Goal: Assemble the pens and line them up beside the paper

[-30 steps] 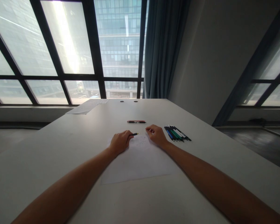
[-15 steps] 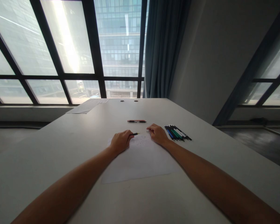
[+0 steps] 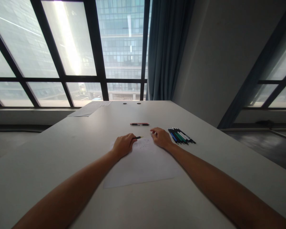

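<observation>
My left hand (image 3: 123, 144) rests on the left part of a white paper sheet (image 3: 143, 171), its fingers closed around a dark pen (image 3: 138, 137). The pen's light, narrow end points right, over faint small marks near the sheet's top edge. My right hand (image 3: 161, 137) lies at the sheet's upper right corner, apart from the left. Its fingers are bent and pinched together; a small pale bit shows at the fingertips, too small to name. Just right of that hand, a row of pens (image 3: 181, 136) with black, blue, green and white parts lies side by side.
Beyond the hands, black and reddish pens (image 3: 139, 124) lie crosswise on the white table (image 3: 119, 114). Other papers (image 3: 88, 109) lie at the far left edge. Two dark round fittings sit near the far end, before the window and a blue curtain (image 3: 168, 63).
My right hand's fingertips have shifted very slightly. The left hand, its pen and the sheet look the same.
</observation>
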A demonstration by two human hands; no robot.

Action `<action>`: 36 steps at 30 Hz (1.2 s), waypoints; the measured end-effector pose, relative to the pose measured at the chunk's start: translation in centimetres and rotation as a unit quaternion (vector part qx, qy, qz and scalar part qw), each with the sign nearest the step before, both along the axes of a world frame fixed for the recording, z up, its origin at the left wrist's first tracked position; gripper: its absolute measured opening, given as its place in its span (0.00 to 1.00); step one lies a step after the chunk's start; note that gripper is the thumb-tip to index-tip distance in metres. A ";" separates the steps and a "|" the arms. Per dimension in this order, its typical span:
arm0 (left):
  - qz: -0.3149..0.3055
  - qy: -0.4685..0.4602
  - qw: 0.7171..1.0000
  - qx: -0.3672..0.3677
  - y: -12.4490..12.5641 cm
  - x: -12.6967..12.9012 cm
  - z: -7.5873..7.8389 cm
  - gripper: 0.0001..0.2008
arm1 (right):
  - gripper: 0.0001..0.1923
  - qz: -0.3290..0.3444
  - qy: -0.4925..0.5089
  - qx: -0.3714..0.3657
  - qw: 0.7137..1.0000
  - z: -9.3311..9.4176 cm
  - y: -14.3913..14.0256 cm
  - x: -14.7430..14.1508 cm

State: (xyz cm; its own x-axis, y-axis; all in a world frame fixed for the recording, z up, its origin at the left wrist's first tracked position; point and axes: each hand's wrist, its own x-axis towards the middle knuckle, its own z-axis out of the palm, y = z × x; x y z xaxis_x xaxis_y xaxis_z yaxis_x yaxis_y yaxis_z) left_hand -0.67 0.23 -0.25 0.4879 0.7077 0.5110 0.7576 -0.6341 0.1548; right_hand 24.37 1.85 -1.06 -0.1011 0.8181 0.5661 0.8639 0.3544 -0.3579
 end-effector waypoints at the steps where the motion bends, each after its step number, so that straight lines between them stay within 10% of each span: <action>1: 0.001 0.000 1.000 0.000 0.0 0.0 0.0 0.10 | 0.14 0.000 -0.004 0.020 1.000 0.2 -0.2 -0.1; 10: -0.010 -0.003 1.000 0.012 -0.2 -0.1 0.1 0.09 | 0.05 0.198 0.017 0.063 0.978 1.2 -2.6 -3.8; 22: 0.024 0.024 0.998 0.048 0.1 0.0 0.4 0.14 | 0.02 0.109 0.167 0.088 0.976 0.9 -1.9 -3.0; 36: 0.058 0.019 0.996 0.061 -0.6 0.2 1.0 0.19 | 0.03 0.209 0.128 0.072 0.967 1.4 -3.6 -4.6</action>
